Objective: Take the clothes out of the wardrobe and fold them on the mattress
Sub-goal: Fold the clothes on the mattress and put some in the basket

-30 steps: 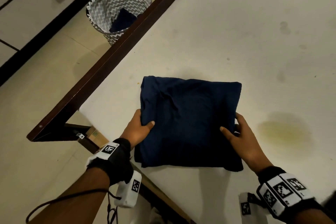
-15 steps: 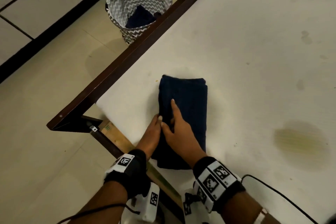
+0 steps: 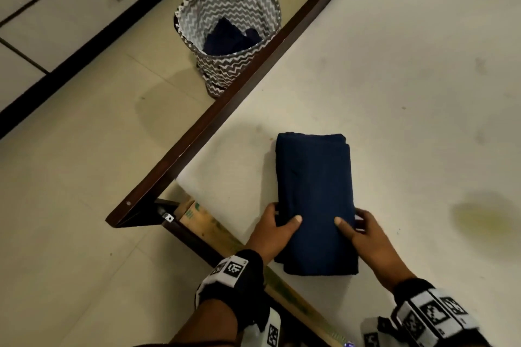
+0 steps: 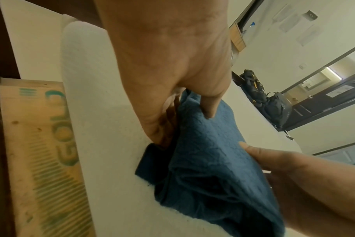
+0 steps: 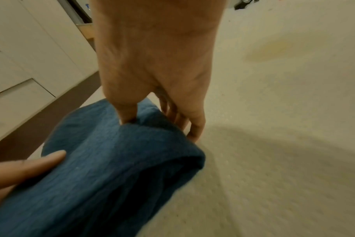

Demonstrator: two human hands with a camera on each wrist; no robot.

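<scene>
**Folded garment, long axis running away from the person**

Navy folded cloth [image 3: 315, 200] lies on mattress [image 3: 408, 93], near corner. Left hand [image 3: 272, 231] and right hand [image 3: 363, 236] grip its near end, thumbs on top, fingers tucked under the sides.

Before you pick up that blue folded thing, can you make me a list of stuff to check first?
1. Left hand has a grip on the blue folded cloth: ok, thumb on top, fingers tucked at its left edge.
2. Right hand has a grip too: ok, thumb on top, fingers at the right edge.
3. Cloth folded neatly: ok, a narrow tidy rectangle in the head view.
4. Cloth fully on the mattress: ok, though near its corner.
5. Layers will stay together when lifted: cannot tell; the near end looks loose in the left wrist view.
6. Where it goes next: cannot tell; the zigzag basket already holds dark cloth.
</scene>
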